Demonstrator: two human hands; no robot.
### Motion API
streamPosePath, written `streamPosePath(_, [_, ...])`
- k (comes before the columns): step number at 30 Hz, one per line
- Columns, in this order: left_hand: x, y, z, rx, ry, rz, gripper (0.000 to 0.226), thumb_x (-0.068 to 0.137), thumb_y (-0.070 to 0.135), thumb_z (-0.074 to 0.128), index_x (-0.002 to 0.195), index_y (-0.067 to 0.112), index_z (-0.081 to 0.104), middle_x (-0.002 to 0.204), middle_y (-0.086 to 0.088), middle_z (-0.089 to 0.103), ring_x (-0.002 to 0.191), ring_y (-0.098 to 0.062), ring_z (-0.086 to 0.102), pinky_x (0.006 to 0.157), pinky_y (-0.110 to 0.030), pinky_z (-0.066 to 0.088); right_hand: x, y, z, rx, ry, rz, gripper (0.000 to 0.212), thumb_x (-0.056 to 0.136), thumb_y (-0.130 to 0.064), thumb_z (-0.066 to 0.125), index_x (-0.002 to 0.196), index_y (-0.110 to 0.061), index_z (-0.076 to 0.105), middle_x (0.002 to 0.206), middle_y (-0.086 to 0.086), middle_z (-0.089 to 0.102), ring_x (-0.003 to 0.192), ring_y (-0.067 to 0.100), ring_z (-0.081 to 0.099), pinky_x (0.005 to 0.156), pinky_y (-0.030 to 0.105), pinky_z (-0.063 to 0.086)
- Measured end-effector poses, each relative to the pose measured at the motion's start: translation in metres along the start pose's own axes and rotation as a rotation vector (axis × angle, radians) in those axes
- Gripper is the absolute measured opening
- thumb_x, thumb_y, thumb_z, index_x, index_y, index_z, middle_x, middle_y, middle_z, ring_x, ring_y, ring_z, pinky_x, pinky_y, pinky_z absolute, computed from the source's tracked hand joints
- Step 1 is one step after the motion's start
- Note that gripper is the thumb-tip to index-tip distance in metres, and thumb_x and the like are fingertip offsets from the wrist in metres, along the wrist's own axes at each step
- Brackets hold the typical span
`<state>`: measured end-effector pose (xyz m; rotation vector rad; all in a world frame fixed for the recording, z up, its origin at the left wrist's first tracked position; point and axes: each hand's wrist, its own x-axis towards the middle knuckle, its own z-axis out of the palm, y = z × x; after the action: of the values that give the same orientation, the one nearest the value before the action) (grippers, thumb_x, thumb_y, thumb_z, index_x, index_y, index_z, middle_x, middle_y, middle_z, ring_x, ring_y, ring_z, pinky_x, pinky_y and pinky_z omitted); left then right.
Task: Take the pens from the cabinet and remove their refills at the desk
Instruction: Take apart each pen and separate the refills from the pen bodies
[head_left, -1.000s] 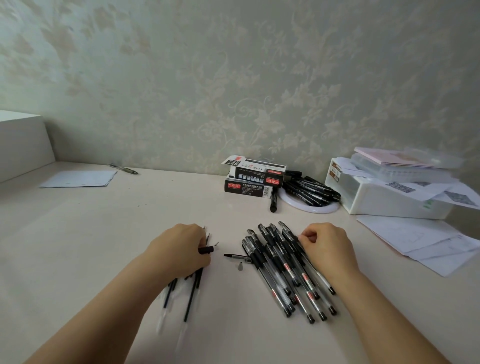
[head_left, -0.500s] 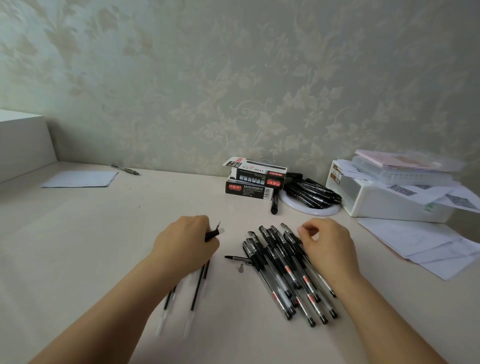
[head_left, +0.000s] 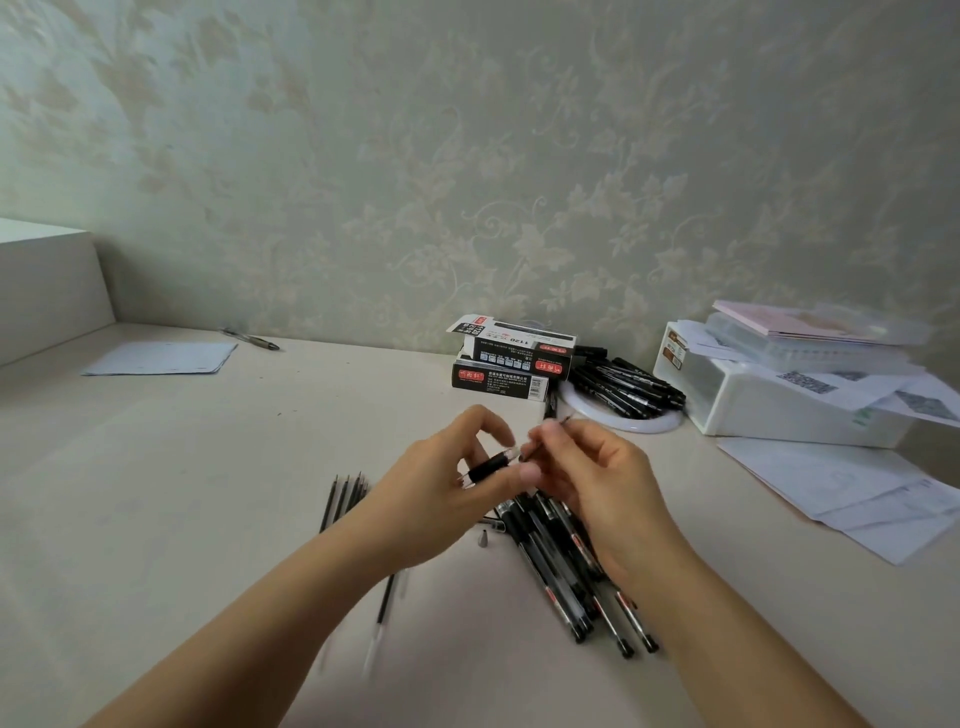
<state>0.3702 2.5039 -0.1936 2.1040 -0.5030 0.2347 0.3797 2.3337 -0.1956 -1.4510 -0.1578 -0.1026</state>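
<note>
Above the desk's middle: both hands meet over the pen pile.
Pen (head_left: 491, 466): lifted off the desk, tilted, its black grip section showing between the two hands.
Left hand (head_left: 441, 488): fingers curled round the pen's grip section, holding it steady.
Right hand (head_left: 587, 473): fingertips pinch the pen's tip end; what exactly they have hold of is too small to tell.
Change: a second ago each hand lay low on the desk, the left by the refills, the right on the pile; now both have risen with one pen between them.
Meaning: another pen has been picked, and I judge its tip is about to be unscrewed so the refill can come out.
Pile (head_left: 566, 566): many whole pens lie side by side just under the right wrist, so much of the task remains.
Refills (head_left: 345, 496): thin ones lie just left of the left hand, some hidden by the forearm.
Loose tip (head_left: 483, 539): on the desk beside the pile.
Desk's far edge: pen boxes (head_left: 511, 366), a dish of markers (head_left: 626, 387), a white bin (head_left: 769, 402).
Far left corner: paper (head_left: 161, 358) and a lone pen (head_left: 249, 339).
</note>
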Motion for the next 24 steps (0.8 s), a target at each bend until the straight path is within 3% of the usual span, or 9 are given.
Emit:
streamPosePath(2, [0.001,-0.003,-0.001,0.053,-0.006,0.000,0.015,0.093,0.052,0.048,0.104,0.045,0.055,0.067,0.017,0.055,0.049,0.001,0.047,0.052,-0.010,0.035,0.003,-0.002,-0.005,0.026,0.129,-0.026,0.022,0.100,-0.025,0.054,0.091,-0.009,0.066,0.086,0.009,0.076,0.076,0.020,0.073,0.067,0.024,0.058])
streamPosePath(6, [0.002,-0.006,-0.003,0.115,0.016,-0.024,0.018,0.099,0.037,0.046,0.100,0.041,0.063,0.067,0.011,0.058,0.045,-0.001,0.044,0.048,-0.011,0.035,0.006,-0.009,-0.013,0.180,0.279,-0.061,0.024,0.105,-0.026,0.044,0.094,-0.008,0.054,0.081,0.011,0.076,0.071,0.024,0.074,0.058,0.022,0.057])
streamPosePath(9, [0.002,-0.008,0.001,0.046,0.005,-0.035,0.016,0.097,0.034,0.051,0.095,0.039,0.066,0.068,0.011,0.060,0.043,-0.004,0.039,0.047,-0.012,0.032,0.006,-0.009,-0.012,0.262,0.257,-0.062,0.025,0.104,-0.027,0.044,0.097,-0.006,0.054,0.082,0.013,0.076,0.075,0.026,0.075,0.059,0.023,0.057])
streamPosePath(12, [0.002,-0.008,0.002,-0.055,0.005,-0.006,0.016,0.097,0.034,0.052,0.094,0.038,0.067,0.068,0.010,0.061,0.050,-0.014,0.039,0.050,-0.025,0.035,0.006,-0.006,-0.009,0.271,0.208,-0.038,0.023,0.104,-0.027,0.045,0.094,-0.008,0.055,0.084,0.013,0.076,0.076,0.026,0.075,0.060,0.023,0.057])
streamPosePath(17, [0.003,-0.006,0.001,-0.203,-0.015,0.013,0.019,0.098,0.031,0.052,0.094,0.035,0.070,0.068,0.008,0.059,0.054,-0.020,0.034,0.053,-0.034,0.030,0.007,-0.004,-0.010,0.293,0.200,-0.010,0.023,0.104,-0.026,0.045,0.095,-0.008,0.056,0.085,0.013,0.076,0.075,0.024,0.075,0.060,0.024,0.057])
streamPosePath(24, [0.002,-0.008,0.001,-0.111,-0.011,0.009,0.017,0.097,0.033,0.053,0.095,0.035,0.070,0.068,0.007,0.063,0.052,-0.016,0.039,0.051,-0.031,0.034,0.008,-0.004,-0.014,0.233,0.160,-0.047,0.020,0.101,-0.025,0.051,0.092,-0.008,0.058,0.086,0.014,0.075,0.077,0.025,0.075,0.061,0.023,0.058])
